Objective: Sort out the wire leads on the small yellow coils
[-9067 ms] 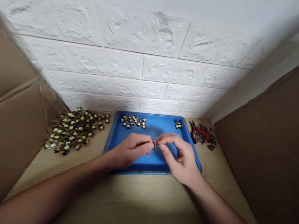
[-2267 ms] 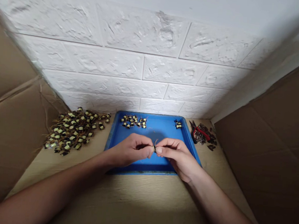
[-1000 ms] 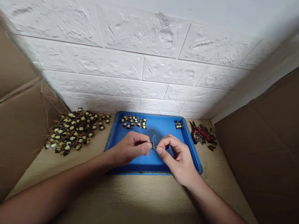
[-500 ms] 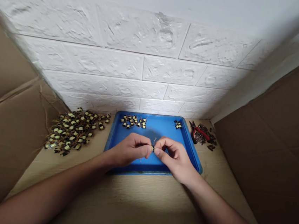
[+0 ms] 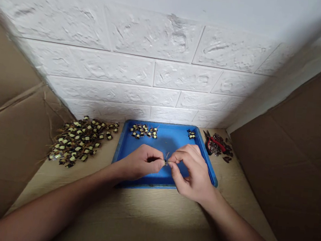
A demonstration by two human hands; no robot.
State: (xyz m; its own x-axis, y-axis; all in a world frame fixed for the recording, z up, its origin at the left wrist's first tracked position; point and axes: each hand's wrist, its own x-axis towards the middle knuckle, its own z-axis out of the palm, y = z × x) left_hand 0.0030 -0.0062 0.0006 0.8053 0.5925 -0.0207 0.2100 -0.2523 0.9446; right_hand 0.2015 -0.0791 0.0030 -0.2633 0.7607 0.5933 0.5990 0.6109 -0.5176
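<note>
Left hand [image 5: 142, 162] pinches small component [image 5: 166, 162] at its nine o'clock, over blue tray [image 5: 131, 145] middle; right hand [image 5: 192, 173] seemingly pinches its wire [image 5: 168, 162] at three. Best: left steady, right gentle.

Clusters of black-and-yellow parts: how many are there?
3: a large cluster on the table left of the blue tray, a smaller cluster in the tray's far left corner, a tiny cluster in its far right corner. The left hand and right hand may hide others.
</note>
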